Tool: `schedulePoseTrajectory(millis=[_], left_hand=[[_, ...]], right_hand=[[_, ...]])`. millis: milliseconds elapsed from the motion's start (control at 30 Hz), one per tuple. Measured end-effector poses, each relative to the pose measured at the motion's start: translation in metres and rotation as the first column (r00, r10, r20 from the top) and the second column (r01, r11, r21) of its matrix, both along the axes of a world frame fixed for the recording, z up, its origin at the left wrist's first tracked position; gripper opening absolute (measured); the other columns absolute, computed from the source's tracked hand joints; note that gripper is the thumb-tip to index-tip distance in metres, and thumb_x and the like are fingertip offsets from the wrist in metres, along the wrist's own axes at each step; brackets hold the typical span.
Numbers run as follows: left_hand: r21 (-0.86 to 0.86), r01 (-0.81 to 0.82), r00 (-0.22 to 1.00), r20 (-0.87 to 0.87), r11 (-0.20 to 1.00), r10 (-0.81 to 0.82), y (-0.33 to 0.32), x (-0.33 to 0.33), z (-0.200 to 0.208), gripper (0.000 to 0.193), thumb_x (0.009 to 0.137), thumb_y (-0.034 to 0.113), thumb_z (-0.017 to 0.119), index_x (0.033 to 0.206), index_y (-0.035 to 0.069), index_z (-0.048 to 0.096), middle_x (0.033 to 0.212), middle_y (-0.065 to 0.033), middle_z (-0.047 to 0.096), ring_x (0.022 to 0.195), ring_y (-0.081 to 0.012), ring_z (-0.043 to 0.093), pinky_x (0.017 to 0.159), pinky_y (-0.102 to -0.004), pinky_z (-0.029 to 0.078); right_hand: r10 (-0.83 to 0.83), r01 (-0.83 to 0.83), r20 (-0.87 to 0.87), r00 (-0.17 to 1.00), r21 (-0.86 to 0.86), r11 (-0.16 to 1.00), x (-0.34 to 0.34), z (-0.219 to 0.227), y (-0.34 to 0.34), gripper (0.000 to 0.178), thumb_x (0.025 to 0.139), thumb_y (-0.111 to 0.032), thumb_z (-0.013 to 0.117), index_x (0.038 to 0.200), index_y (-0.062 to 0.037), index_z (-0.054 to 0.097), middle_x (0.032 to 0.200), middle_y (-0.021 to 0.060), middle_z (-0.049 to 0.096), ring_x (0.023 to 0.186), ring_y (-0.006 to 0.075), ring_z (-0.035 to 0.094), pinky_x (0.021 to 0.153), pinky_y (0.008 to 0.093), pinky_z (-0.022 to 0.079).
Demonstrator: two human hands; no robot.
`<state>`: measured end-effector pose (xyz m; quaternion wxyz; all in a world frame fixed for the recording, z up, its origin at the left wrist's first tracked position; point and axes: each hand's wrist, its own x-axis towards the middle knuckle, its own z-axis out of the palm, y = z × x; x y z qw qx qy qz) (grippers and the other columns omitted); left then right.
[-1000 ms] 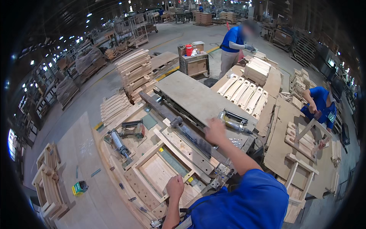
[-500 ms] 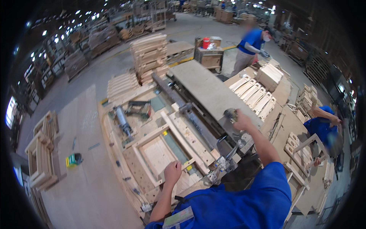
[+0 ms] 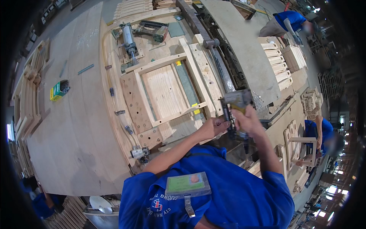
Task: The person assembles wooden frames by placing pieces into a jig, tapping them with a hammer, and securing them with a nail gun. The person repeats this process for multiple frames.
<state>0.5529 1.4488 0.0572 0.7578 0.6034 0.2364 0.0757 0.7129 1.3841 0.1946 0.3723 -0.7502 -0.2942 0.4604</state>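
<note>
My right hand (image 3: 247, 120) is wrapped round the grip of a nail gun (image 3: 237, 100), raised at the near right of the wooden jig. The gun's dark magazine points toward my left hand (image 3: 213, 128). That hand is closed in a pinch right beside the magazine; what its fingertips hold is too small to make out. Left of both hands, a pale rectangular wooden frame (image 3: 162, 64) lies on the jig board (image 3: 133, 101). Two yellow marks show along the frame's right side.
Another nail gun (image 3: 152, 31) and an air cylinder (image 3: 129, 41) lie at the jig's far end. A metal bar (image 3: 221, 65) and a grey plate (image 3: 244, 45) run along the right. Left are a small green-yellow box (image 3: 59, 91) and stacked frames (image 3: 28, 95). Co-workers (image 3: 286, 23) work at right.
My right hand has brought the nail gun from the grey plate toward my body. My left hand, a fist over the frame before, has come right to the gun. The view has tilted down.
</note>
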Motion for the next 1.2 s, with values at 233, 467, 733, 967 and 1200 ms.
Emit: schedulePoseTrajectory(millis=[233, 467, 733, 967, 1200], left_hand=[[-0.041, -0.077, 0.971, -0.231, 0.996, 0.066, 0.012, -0.004, -0.011, 0.048, 0.102, 0.044, 0.067, 0.083, 0.001, 0.075, 0.069, -0.0081, 0.069, 0.064, -0.0166, 0.064, 0.06, -0.0376, 0.048], [-0.184, -0.126, 0.976, -0.199, 0.975, 0.089, 0.008, -0.003, -0.032, 0.041, 0.103, 0.035, 0.066, 0.096, -0.004, 0.075, 0.08, -0.0119, 0.075, 0.069, -0.0189, 0.07, 0.063, -0.0373, 0.054], [-0.287, -0.12, 0.972, -0.228, 0.95, 0.054, 0.015, 0.0, -0.026, 0.04, 0.103, 0.033, 0.066, 0.098, -0.006, 0.074, 0.083, -0.0141, 0.075, 0.07, -0.021, 0.07, 0.064, -0.0383, 0.055], [0.2, -0.435, 0.859, -0.201, 0.878, 0.471, 0.074, 0.022, -0.007, 0.048, 0.099, 0.043, 0.067, 0.09, -0.004, 0.073, 0.077, -0.0255, 0.07, 0.074, -0.0408, 0.072, 0.069, -0.0501, 0.053], [0.293, -0.643, 0.688, -0.187, 0.708, 0.701, 0.167, 0.05, -0.023, 0.046, 0.101, 0.045, 0.067, 0.093, 0.001, 0.078, 0.082, -0.0229, 0.075, 0.081, -0.0394, 0.075, 0.072, -0.0481, 0.055]], right_hand=[[0.124, -0.107, 0.149, 0.981, -0.113, 0.988, -0.021, -0.063, 0.021, 0.038, 0.103, -0.014, 0.067, 0.135, 0.0011, 0.053, 0.098, 0.0139, 0.071, 0.076, 0.0203, 0.07, 0.066, 0.0376, 0.057], [0.212, -0.2, 0.377, 0.902, -0.069, 0.977, -0.033, -0.07, 0.028, 0.043, 0.1, -0.015, 0.068, 0.134, 0.0052, 0.053, 0.118, 0.0278, 0.073, 0.108, 0.0405, 0.075, 0.093, 0.0469, 0.056], [0.275, -0.298, 0.529, 0.803, -0.043, 0.953, -0.031, -0.071, 0.033, 0.041, 0.099, -0.015, 0.069, 0.132, 0.0043, 0.054, 0.103, 0.0245, 0.075, 0.096, 0.0384, 0.075, 0.085, 0.0468, 0.058], [0.049, -0.056, 0.099, 0.994, 0.07, 0.996, -0.014, -0.046, 0.127, 0.026, 0.102, -0.015, 0.07, 0.121, -0.0018, 0.056, 0.082, 0.0038, 0.062, 0.052, 0.0085, 0.054, 0.044, 0.0281, 0.043], [0.049, -0.063, 0.117, 0.992, 0.122, 0.991, -0.001, -0.067, 0.249, 0.031, 0.102, -0.014, 0.068, 0.123, -0.0001, 0.051, 0.086, 0.0071, 0.062, 0.05, 0.013, 0.054, 0.043, 0.0323, 0.044]])
